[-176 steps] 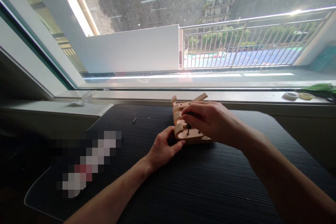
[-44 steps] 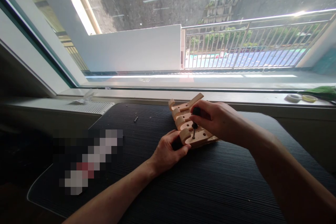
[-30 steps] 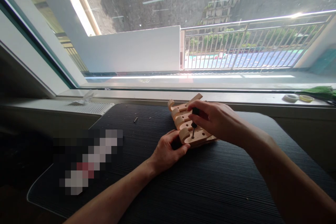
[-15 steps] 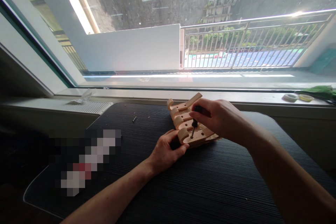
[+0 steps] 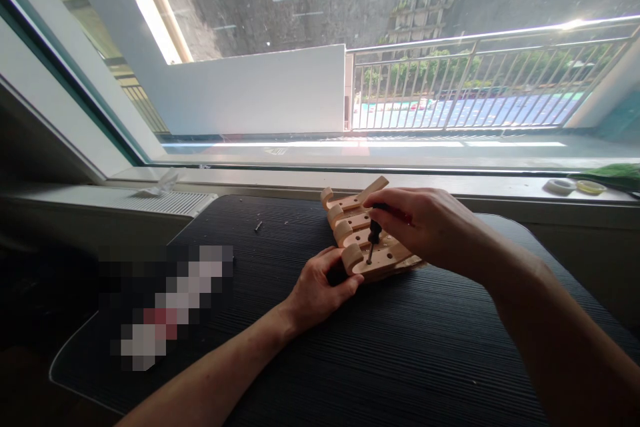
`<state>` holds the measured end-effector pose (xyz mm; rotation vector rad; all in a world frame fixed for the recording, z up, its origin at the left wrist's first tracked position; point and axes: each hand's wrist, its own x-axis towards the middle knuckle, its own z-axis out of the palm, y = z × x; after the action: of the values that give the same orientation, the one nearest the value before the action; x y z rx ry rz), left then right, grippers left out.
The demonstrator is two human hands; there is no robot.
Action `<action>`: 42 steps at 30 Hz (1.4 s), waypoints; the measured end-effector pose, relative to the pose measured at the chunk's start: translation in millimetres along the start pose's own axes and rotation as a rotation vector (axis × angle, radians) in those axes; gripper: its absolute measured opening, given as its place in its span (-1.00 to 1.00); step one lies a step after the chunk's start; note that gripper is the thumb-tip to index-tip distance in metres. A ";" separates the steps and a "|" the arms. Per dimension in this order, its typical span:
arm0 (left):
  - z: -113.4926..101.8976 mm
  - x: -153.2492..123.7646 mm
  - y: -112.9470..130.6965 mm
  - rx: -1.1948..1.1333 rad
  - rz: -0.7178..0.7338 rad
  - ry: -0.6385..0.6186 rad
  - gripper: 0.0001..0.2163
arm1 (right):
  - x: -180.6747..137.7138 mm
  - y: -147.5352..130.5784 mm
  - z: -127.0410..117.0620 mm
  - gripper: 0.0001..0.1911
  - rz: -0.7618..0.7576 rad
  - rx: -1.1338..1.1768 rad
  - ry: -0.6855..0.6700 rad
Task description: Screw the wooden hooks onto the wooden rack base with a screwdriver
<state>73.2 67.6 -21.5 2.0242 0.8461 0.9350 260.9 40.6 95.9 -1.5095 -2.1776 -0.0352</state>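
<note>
A pale wooden piece (image 5: 380, 261) lies on the dark table, with several curled hooks along its left side and round holes in its slats. My left hand (image 5: 320, 285) grips its near left corner, thumb along the front edge and fingers around the nearest hook. Above the piece, my right hand (image 5: 420, 220) is closed around the dark handle of a screwdriver (image 5: 375, 233). The screwdriver stands nearly upright, its tip at a hole in the nearest slat close to the hook. Whether a screw sits in that hole I cannot make out.
A small screw (image 5: 259, 226) lies on the black table (image 5: 420, 347), left of the wooden piece. A blurred-out long item (image 5: 175, 307) rests further left. On the windowsill are tape rolls (image 5: 560, 186), something green (image 5: 620, 173) and crumpled clear plastic (image 5: 163, 183).
My right hand has turned slightly on the screwdriver handle, its knuckles shifting right. The whole view has drifted a little. My left hand keeps its hold on the wooden piece.
</note>
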 end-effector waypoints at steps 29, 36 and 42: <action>0.2 -0.2 -3.4 -0.030 0.005 -0.033 -0.75 | 1.9 6.6 -0.9 -0.74 0.030 0.010 0.011; 0.2 -0.5 -3.5 -0.027 0.003 -0.031 -0.75 | 2.4 12.0 0.8 -0.78 0.060 -0.010 0.056; 0.7 -0.2 -2.9 -0.015 -0.004 -0.028 -0.76 | 1.7 7.8 2.2 -0.78 0.057 -0.043 0.072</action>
<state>72.9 68.6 -24.3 2.0178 0.8255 0.9068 266.5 45.7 92.7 -1.5690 -2.0890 -0.1155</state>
